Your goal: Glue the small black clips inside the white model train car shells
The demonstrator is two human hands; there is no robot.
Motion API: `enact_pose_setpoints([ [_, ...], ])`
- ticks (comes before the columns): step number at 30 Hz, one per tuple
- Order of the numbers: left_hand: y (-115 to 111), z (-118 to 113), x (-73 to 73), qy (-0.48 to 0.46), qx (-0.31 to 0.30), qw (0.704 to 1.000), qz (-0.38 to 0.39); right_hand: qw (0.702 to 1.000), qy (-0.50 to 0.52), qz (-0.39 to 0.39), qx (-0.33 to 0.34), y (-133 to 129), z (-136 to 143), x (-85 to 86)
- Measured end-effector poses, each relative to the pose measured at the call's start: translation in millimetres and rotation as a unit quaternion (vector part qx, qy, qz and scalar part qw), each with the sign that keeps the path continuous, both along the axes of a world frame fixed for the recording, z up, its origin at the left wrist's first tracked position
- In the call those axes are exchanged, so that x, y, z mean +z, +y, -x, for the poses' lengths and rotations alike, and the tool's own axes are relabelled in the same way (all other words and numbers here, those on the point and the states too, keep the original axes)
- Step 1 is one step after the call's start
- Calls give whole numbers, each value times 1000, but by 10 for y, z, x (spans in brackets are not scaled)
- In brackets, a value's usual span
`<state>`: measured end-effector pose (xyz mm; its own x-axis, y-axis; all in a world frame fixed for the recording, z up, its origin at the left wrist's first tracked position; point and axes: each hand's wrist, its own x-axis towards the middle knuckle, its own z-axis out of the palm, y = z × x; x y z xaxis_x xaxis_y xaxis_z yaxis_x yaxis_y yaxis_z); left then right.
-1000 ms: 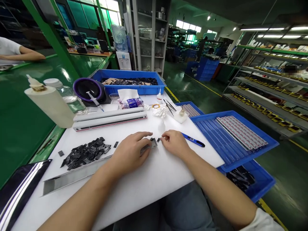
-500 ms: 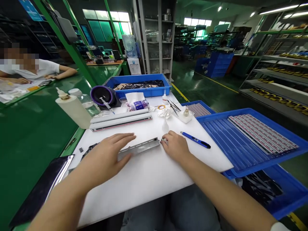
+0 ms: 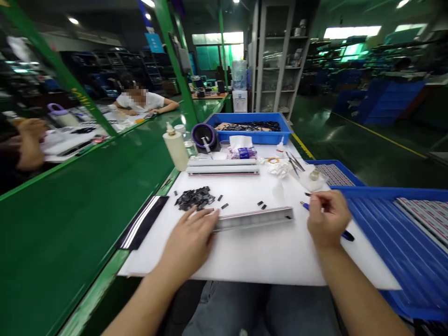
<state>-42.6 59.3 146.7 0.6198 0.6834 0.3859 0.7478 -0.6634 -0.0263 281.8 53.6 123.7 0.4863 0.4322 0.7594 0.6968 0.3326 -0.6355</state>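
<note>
A long pale-grey channel-shaped shell (image 3: 255,219) with a thin red line along its upper edge lies across the white board. At its left end my left hand (image 3: 192,235) rests with fingers stretched out, touching the shell; the thumb is mostly hidden. Beside those fingers is a heap of small black pieces (image 3: 196,198). Two loose black pieces (image 3: 262,204) lie just behind the shell. To the right, my right hand (image 3: 329,217) is closed in a pinch above a blue pen (image 3: 347,234). A small dark bit shows near its fingertips; whether it is held is unclear.
Two finished-looking shells (image 3: 224,170) lie behind, near a pump bottle (image 3: 175,149), tissues (image 3: 241,147) and tweezers (image 3: 296,163). Blue trays stand at the back (image 3: 252,135) and right (image 3: 371,224). A dark glossy sheet (image 3: 145,221) lies left. Co-workers sit beyond the green bench.
The view has swung left. My right hand has moved away from the shell's right end to over the pen. My left hand has lowered onto the shell's left end.
</note>
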Motion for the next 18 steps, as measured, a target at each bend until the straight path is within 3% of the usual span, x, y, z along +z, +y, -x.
enact_pose_setpoints([
  [2, -71, -86, -24, 1, -3, 999, 33, 998, -52, -32, 20, -90, 138, 93],
  [4, -107, -23, -55, -21, 8, 998, 65, 986, -108, -3, 123, -193, 406, 197],
  [7, -160, 237, -108, -71, 37, 991, 104, 933, -185, 83, 298, -278, 927, 295],
  [9, -199, 400, -149, -106, 50, 985, 124, 899, -218, 113, 364, -240, 1244, 295],
  [13, -243, 540, -230, -179, 44, 972, 145, 881, -202, 140, 405, -50, 1631, 226],
  [18, -253, 596, -341, -218, 34, 965, 143, 867, -218, 175, 411, 33, 1829, 165],
])
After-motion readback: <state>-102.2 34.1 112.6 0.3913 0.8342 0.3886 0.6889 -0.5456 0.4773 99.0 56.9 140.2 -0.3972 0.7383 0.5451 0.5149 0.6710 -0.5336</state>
